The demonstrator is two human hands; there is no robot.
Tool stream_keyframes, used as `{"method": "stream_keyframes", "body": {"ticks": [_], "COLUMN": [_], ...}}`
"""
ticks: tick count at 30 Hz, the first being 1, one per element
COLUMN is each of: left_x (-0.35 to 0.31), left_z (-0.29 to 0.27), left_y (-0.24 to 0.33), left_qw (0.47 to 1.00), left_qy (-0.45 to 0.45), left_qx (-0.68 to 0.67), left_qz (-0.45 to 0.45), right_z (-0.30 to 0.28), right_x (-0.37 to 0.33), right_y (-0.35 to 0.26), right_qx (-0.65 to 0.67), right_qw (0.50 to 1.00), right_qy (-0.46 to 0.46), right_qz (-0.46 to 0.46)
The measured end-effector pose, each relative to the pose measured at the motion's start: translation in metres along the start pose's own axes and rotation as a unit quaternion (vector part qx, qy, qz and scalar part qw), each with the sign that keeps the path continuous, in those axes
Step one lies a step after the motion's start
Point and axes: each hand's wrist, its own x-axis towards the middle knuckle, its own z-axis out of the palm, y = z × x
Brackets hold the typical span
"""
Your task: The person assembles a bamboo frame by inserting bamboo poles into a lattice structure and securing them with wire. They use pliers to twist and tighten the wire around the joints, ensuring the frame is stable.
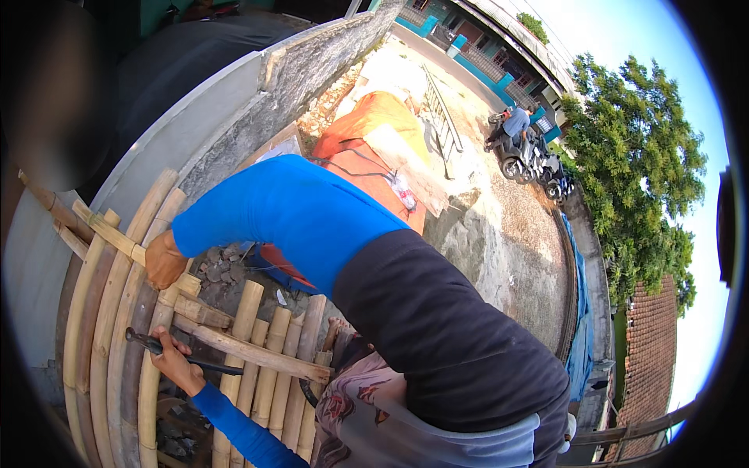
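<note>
My left hand [173,360] is closed around a hammer [142,339], gripping it close to the head, with the dark handle pointing right. It is just above the bamboo poles [117,312] laid side by side. Farther up, my right hand [162,261] is closed on a pale bamboo crosspiece [109,232] lying across those poles. My right arm, in a blue sleeve under a dark one, crosses the middle of the view. Its fingertips are partly hidden. Shorter bamboo poles [248,320] and a wooden bar [250,351] are beside my hands.
A grey wall [226,101] runs along the left. Rubble [222,265] shows beneath the bamboo. Beyond are an orange tarp [374,117], a metal frame [442,117] and a gravel yard. A person [515,123] is by parked motorbikes [521,160].
</note>
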Motion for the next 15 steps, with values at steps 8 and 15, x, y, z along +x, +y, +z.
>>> {"method": "stream_keyframes", "body": {"ticks": [8, 15], "left_x": [0.001, -0.044], "left_z": [-0.029, 0.023], "left_y": [-0.005, 0.018], "left_qw": [0.999, 0.997], "left_qy": [0.013, -0.036], "left_qx": [-0.040, -0.053], "left_qz": [-0.006, -0.036], "right_z": [-0.014, -0.020], "right_x": [0.013, -0.012], "right_y": [-0.024, -0.034], "right_qx": [0.170, 0.300], "right_qw": [0.941, 0.813], "right_qy": [0.117, 0.100], "right_qz": [0.268, 0.488]}}
